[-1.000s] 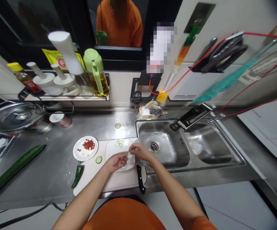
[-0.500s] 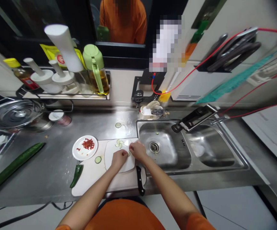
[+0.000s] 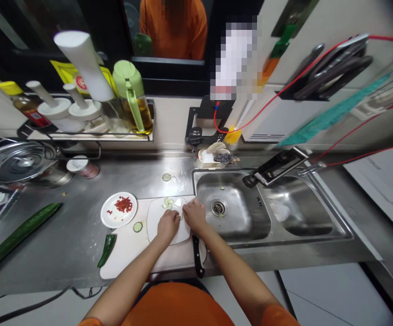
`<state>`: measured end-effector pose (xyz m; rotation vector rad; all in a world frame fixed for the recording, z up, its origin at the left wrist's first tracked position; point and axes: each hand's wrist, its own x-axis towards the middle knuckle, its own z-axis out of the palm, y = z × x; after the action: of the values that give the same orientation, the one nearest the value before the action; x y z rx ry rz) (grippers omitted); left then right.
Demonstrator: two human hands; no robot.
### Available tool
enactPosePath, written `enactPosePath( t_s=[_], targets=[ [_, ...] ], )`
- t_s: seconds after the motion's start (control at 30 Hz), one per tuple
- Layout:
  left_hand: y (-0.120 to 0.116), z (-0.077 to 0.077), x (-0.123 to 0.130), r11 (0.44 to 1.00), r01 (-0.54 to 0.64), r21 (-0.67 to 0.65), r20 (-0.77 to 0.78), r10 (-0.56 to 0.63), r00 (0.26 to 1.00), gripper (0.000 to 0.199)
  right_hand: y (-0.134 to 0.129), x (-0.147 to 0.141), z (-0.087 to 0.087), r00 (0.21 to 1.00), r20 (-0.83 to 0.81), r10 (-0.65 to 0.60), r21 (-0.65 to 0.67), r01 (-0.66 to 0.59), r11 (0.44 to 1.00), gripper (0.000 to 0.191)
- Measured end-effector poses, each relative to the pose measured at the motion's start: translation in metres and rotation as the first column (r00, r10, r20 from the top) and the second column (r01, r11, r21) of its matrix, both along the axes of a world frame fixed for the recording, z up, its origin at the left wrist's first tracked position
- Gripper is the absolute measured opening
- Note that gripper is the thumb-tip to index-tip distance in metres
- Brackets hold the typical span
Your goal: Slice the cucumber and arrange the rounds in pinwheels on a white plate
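Note:
Over a white square plate (image 3: 153,222) on the cutting board (image 3: 124,253), my left hand (image 3: 168,225) and my right hand (image 3: 194,216) meet with bent, closed fingers. Between the fingertips shows a small cucumber slice (image 3: 181,217), which both hands pinch; the fingers hide most of it. Several thin cucumber slices (image 3: 167,203) lie curved together at the plate's far side. One round cucumber slice (image 3: 137,227) rests on the board, left of the plate. A black-handled knife (image 3: 198,258) lies at the board's right end, beneath my right wrist.
A white dish (image 3: 109,222) of chopped red pieces stands on the left. Near it lie a green pepper piece (image 3: 107,250) and a long cucumber (image 3: 19,237). The steel sink (image 3: 233,213) is to the right, the condiment shelf (image 3: 97,136) behind.
My right hand has lowered slightly toward the plate, its fingers flatter. My left hand stays beside it, its fingertips a little higher. The view has shifted slightly.

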<state>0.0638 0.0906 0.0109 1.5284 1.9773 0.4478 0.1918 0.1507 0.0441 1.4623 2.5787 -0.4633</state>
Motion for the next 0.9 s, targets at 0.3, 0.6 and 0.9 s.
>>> enactPosePath(
  t_s=[0.3,0.6,0.9],
  targets=[
    [-0.024,-0.007,-0.007,0.953,0.204,0.226,0.021,-0.214,0.977,0.026,-0.031,0.013,0.004,0.982,-0.003,-0.188,0.054,0.188,0.981,0.025],
    [-0.035,-0.011,-0.005,0.899,0.342,0.275,-0.091,-0.329,0.940,0.035,-0.072,0.007,-0.006,0.983,0.101,-0.152,-0.035,0.156,0.987,0.049],
    [-0.036,-0.014,-0.003,0.901,0.330,0.283,-0.081,-0.320,0.944,0.034,-0.066,0.004,-0.003,0.973,0.149,-0.175,-0.042,0.183,0.982,0.048]
  ],
)
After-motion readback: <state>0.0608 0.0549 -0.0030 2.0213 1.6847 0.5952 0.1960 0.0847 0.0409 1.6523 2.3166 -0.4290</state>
